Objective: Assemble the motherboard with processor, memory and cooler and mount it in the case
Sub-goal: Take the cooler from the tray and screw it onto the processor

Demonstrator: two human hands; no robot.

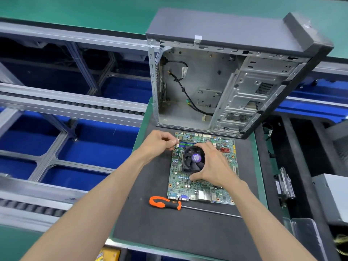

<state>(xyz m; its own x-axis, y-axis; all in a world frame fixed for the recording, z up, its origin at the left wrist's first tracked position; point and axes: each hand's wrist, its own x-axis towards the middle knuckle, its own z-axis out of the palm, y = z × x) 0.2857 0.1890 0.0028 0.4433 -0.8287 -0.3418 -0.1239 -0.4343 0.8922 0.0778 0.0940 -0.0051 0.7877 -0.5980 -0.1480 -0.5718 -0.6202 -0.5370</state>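
— What lies nearest on the mat (pixel 150 228)?

— A screwdriver (pixel 165 202) with an orange and black handle, its thin shaft running to the right, just in front of the motherboard's port edge. Neither hand touches it.

— And the motherboard (pixel 202 167) itself?

— Flat on the dark mat, ports toward the person, with the black cooler (pixel 193 160) sitting on it near the middle, fan up, a purple label on the hub.

— Where are the hands?

— The right hand (pixel 213 165) spans the cooler: fingers curled over its far edge, thumb down against the board at the near edge, so the cooler sits inside that grip. The left hand (pixel 160 143) is at the board's far left corner, fingertips pinched narrowly around something small and pale with thin wires (pixel 177 146) by the cooler's corner; what it is, I cannot tell.

— What does the case hold?

— The case (pixel 226 80) stands open-sided just beyond the board, nearly touching its far edge. Inside are a black cable (pixel 185 91) looping down the back wall to a green connector, and the metal drive cage on the right. The motherboard tray area carries no board.

— Beyond that?

— Conveyor rails on the left over blue bins (pixel 90 140), whose contents are not visible.
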